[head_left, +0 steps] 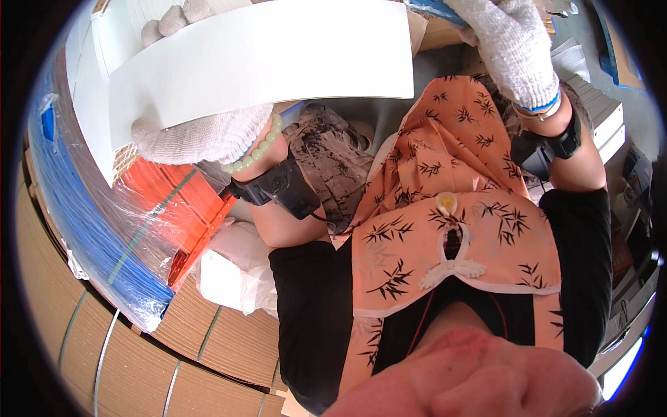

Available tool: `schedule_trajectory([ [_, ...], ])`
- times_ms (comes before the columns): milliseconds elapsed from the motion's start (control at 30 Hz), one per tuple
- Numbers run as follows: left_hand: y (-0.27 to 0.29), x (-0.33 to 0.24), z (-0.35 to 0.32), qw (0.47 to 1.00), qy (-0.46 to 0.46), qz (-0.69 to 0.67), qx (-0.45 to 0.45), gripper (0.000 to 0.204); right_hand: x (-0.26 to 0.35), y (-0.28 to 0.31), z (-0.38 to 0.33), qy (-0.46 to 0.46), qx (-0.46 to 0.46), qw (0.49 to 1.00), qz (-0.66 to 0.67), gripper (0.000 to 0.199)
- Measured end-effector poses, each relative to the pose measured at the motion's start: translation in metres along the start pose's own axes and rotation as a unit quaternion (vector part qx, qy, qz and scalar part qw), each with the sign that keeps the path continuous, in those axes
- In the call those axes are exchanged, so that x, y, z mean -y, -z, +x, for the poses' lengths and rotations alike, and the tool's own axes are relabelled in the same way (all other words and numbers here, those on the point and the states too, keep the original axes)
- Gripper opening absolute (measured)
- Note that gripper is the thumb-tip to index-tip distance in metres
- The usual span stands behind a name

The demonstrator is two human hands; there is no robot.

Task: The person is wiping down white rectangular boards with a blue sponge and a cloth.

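A large white sheet of card point(264, 59) curves across the top of the view. My left hand point(194, 135), in a white knit glove, grips its lower left edge, with fingertips showing over the top edge. My right hand point(511, 45), also gloved, is closed on the sheet's upper right corner beside something blue. Both wrists carry black strapped devices; the left also has a pale green bead bracelet point(257, 153).
Left of me stand a stack of white sheets point(87, 83), blue sheets point(76, 208) and orange sheets point(177, 201) under clear wrap, over strapped brown cardboard bundles point(125, 354). A white plastic bag point(233, 271) lies by my left elbow. White boxes point(604, 118) sit at right.
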State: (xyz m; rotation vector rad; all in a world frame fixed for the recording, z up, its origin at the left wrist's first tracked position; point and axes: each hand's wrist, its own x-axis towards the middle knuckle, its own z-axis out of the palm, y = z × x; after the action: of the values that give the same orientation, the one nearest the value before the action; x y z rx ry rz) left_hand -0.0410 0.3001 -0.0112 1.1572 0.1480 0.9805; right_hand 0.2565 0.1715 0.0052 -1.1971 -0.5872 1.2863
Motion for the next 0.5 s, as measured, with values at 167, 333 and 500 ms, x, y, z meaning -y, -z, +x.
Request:
schedule_trajectory([
  [167, 0.023, 0.01, -0.007, 0.995, -0.047, 0.073, -0.039, 0.066, -0.001, 0.003, 0.0, 0.0, 0.005, 0.999, -0.054, 0.015],
  [333, 0.001, 0.008, 0.002, 0.998, -0.041, 0.012, -0.036, 0.064, -0.004, 0.002, 0.0, 0.054, 0.007, 0.992, -0.109, 0.013],
  [500, -0.047, -0.018, 0.021, 0.998, 0.005, -0.047, -0.029, 0.063, 0.003, -0.012, -0.008, 0.111, 0.022, 0.961, -0.253, 0.012],
])
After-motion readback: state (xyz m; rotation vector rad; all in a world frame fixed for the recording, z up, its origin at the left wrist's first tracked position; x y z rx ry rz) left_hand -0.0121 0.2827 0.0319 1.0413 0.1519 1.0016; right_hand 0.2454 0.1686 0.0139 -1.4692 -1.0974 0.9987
